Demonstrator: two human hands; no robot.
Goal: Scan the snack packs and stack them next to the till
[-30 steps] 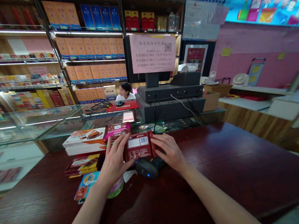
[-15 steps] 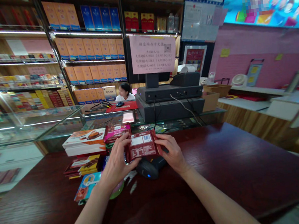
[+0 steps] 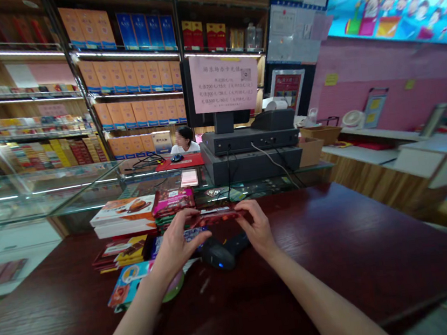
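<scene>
Between my left hand (image 3: 178,246) and my right hand (image 3: 257,228) is a dark red snack packet (image 3: 217,217), gripped at its two ends. It is tilted nearly edge-on, and a strip of its white label shows on top. Below it on the table lies a black barcode scanner (image 3: 218,255) with a small blue light. Left of my left hand are stacked white-and-orange boxes (image 3: 123,215), magenta packets (image 3: 173,201), a yellow chocolate bar (image 3: 132,250) and a light blue packet (image 3: 128,282). My left forearm partly covers a green round item (image 3: 175,288).
A dark wooden table (image 3: 333,262) spreads in front of me. Behind it, a glass counter (image 3: 84,193) carries a cash register (image 3: 252,156) and a monitor with a pink sign (image 3: 223,83). A person (image 3: 184,139) is behind the counter. Shelves of boxes (image 3: 131,75) line the back wall.
Both hands have tipped the packet from showing its printed label face to nearly edge-on. The view has shifted slightly; the stacked goods and scanner stay put.
</scene>
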